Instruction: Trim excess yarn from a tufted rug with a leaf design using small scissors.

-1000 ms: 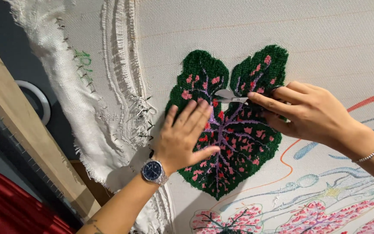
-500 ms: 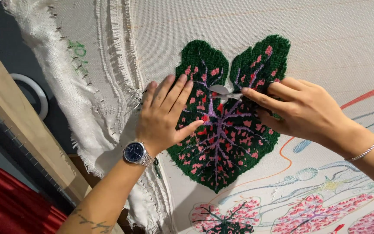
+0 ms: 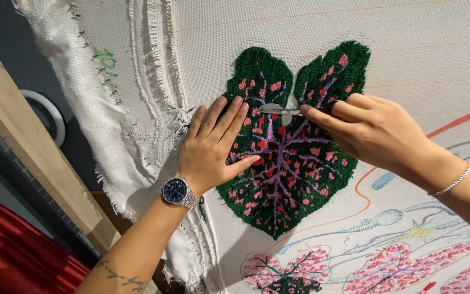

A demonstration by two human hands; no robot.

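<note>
One big backing cloth stretched on a wooden frame, w/ a frayed white edge strip at left. One finished tufted leaf, dark green w/ pink spots, mid-cloth; approx three more only partly tufted along the bottom. Trimming step, looks like: left hand lies flat, fingers released, pressing the pile. Right hand fingers pinch one pair of small scissors at the leaf's top notch. Next snip wants blades kept level w/ the pile, I'd say.
</note>
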